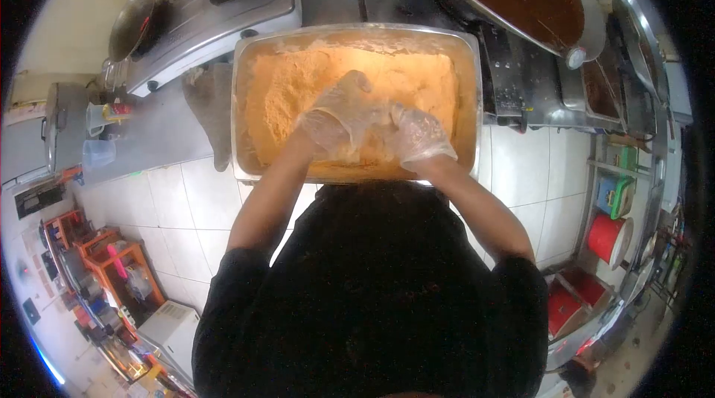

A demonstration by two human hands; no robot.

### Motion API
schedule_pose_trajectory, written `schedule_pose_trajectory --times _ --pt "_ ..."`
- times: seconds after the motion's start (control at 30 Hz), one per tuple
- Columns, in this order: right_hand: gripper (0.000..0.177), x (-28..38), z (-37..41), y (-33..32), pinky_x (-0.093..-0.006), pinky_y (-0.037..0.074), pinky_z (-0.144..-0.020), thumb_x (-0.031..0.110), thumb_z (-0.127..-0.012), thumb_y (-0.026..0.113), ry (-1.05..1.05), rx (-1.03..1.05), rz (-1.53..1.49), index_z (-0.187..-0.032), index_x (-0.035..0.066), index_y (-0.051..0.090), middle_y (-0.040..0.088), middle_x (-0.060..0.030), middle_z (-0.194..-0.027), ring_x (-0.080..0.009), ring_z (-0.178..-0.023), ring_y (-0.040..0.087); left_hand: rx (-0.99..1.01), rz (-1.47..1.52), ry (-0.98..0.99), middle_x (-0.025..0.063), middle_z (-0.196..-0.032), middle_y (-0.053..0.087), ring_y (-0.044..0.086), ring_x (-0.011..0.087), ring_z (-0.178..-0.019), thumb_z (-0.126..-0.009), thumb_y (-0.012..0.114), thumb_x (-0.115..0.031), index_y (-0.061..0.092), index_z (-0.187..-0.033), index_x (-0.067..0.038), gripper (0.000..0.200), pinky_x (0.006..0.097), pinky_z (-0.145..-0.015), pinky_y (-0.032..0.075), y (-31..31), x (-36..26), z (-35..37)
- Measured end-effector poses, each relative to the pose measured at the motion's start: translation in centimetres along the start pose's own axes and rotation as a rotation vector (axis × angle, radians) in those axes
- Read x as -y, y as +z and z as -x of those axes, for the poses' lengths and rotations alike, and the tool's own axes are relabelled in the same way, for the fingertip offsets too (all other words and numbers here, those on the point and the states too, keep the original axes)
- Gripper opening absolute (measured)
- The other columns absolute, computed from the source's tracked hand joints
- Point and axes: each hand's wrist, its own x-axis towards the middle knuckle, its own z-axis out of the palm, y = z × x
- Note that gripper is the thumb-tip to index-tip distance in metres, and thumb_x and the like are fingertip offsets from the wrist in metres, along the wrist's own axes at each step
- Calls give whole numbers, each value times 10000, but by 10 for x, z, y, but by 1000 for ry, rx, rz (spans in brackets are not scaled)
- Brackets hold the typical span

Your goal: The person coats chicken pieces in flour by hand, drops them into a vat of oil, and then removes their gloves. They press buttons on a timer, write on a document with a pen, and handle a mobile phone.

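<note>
right now your gloved fingers (356, 85) curl in together, left hand (337, 116) touching right hand (421, 134), pressed into the orange crumb (279, 96); whether they clasp anything is hidden. the crumb lies loose and uneven across the metal tray (471, 93) on the table (156, 134).

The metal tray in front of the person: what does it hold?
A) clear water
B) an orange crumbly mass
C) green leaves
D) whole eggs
B: the metal tray is filled with an orange crumbly mass, and the gloved left hand and right hand rest in it, close together.
</note>
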Motion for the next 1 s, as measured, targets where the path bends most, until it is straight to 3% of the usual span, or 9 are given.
schedule_pose_trajectory --times 0.07,0.13,0.33,0.47,0.53,0.57,0.63,0.73,1.0 --pt "392 -3 1 -3 -527 518 -922 366 -1003 568 62 11 31 -1185 26 639 701 -277 -1069 -447 -1019 675 -35 -120 48 169 -1017 670 653 295 -998 -914 713 -447 604 -1134 -44 472 403 -922 500 -2 15 -5" --pt "378 -4 6 -9 -529 514 -930 360 -1009 556 126 24 61 -1160 25 642 699 -279 -1072 -447 -1031 671 56 24 -226 162 -1012 671 655 295 -1003 -934 679 -489 616 -1111 -45 482 414 -926 498 -18 4 -5" --pt "372 -11 31 -30 -531 509 -938 337 -1025 562 136 -10 135 -1267 59 610 703 -280 -1068 -440 -1031 673 38 -172 21 206 -1094 709 668 353 -1077 -934 668 -435 672 -1117 -27 447 436 -945 508 0 77 -34" --pt "389 -27 18 -22 -537 512 -924 323 -1035 559 128 -75 198 -1349 95 583 709 -270 -1041 -443 -1005 678 132 -120 -67 223 -1098 721 681 360 -1060 -918 656 -346 709 -1088 -18 374 434 -937 519 20 71 -79" --pt "399 -30 24 -16 -538 515 -918 330 -1036 560 139 -48 219 -1361 100 582 710 -268 -1038 -446 -998 679 304 -497 417 222 -1104 730 700 350 -1036 -871 656 -245 731 -1043 -14 297 442 -898 542 59 104 -123" --pt "395 -30 26 -16 -539 519 -908 328 -1034 566 142 -75 206 -1359 104 583 711 -263 -1032 -447 -992 681 294 -501 424 222 -1104 730 700 350 -1036 -871 656 -245 731 -1043 -14 297 442 -898 542 59 81 -133" --pt "391 -33 33 -19 -540 524 -898 325 -1032 572 151 -97 197 -1358 108 584 713 -258 -1025 -447 -985 682 550 -434 -32 222 -1097 741 722 345 -1004 -815 690 -229 746 -1081 -26 340 466 -839 564 60 22 -144" --pt "381 -37 43 -23 -544 529 -879 330 -1028 580 152 -157 180 -1338 109 588 712 -256 -1018 -445 -979 683 801 -690 176 213 -1080 755 738 336 -980 -755 738 -238 754 -1122 -44 415 489 -790 572 101 31 -181" --pt "328 -63 62 -16 -550 530 -852 287 -995 606 197 -162 117 -1264 99 597 707 -258 -964 -445 -945 683 872 -749 278 180 -1105 748 711 362 -970 -795 706 -244 744 -1087 -72 340 488 -808 553 115 10 -188"
